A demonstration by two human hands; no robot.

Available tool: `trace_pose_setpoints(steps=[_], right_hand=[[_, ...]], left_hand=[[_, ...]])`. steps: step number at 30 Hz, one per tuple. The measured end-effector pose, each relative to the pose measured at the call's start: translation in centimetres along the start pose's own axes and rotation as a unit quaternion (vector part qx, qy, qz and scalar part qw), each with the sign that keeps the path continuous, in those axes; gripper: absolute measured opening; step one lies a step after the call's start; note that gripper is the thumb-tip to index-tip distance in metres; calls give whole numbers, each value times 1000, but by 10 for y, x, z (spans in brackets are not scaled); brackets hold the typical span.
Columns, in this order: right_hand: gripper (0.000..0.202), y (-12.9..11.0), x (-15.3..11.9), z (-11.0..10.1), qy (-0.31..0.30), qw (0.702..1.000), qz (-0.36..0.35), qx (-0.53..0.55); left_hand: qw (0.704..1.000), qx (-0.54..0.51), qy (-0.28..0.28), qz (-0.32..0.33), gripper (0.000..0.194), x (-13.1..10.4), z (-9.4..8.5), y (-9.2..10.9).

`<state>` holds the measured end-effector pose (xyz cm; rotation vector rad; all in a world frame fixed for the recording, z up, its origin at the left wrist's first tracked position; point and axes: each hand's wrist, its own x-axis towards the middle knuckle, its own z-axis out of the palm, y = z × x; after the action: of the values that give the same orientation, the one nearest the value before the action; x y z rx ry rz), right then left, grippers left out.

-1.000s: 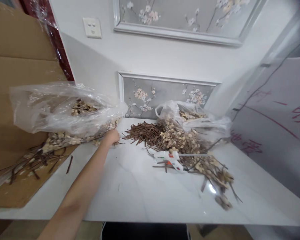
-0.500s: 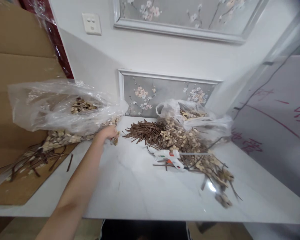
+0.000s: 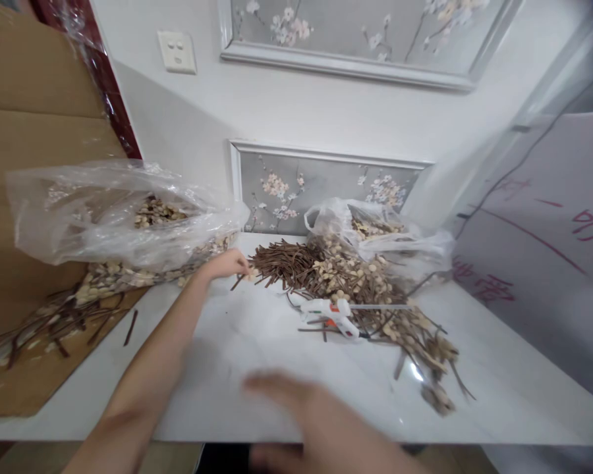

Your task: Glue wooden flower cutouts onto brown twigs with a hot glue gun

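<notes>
My left hand (image 3: pixel 233 262) is closed in a pinch at the left end of a heap of thin brown sticks (image 3: pixel 284 262). A short brown stick (image 3: pixel 236 282) and a small pale piece (image 3: pixel 252 274) show at its fingertips; how they are joined is too small to tell. Blurred by motion, my right hand (image 3: pixel 296 411) hangs over the front of the table with fingers apart and nothing visible in it. A white glue gun (image 3: pixel 329 308) lies on its side right of centre, against a pile of pale wooden disc pieces on stems (image 3: pixel 363 280).
At the left, a clear plastic bag (image 3: pixel 99 224) of pale discs lies by a large cardboard sheet (image 3: pixel 34 171). Another plastic bag (image 3: pixel 415 247) stands back right. Loose stems (image 3: pixel 437 398) lie at the right of the white table (image 3: pixel 237 355). A cable (image 3: pixel 518 161) runs down the right side.
My left hand has moved right, from beside the left bag to the brown stick heap, and a short brown stick now shows at its fingertips. My right hand has come into view from below.
</notes>
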<state>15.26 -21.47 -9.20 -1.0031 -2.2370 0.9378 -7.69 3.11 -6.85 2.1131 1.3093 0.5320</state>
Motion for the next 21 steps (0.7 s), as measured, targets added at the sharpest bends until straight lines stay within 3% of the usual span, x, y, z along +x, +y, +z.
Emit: trace_pose_setpoints(steps=[2,3,5,8,12,17,21], right_hand=[[56,10,39,-38,187,981,51,-19],[61,15,57,-54,245,967,66,-10],[67,26,83,-75,300,949,85,51],[45,36,95,-81,299,934,73,184],[35,40,82,-69,322,898,65,293],[37,44,63,-61,332,892,77,296],[34,45,28,-45,341,906,125,219]], left_hand=[[999,-22,17,42,31,-6,-2,27],[997,-34,28,65,31,-12,-2,42],[992,-54,41,108,29,-27,1,71],[979,-109,56,160,21,-51,10,104],[979,-133,39,147,17,-64,17,118],[983,-107,6,147,23,-63,22,117],[989,-65,32,128,24,-63,21,114]])
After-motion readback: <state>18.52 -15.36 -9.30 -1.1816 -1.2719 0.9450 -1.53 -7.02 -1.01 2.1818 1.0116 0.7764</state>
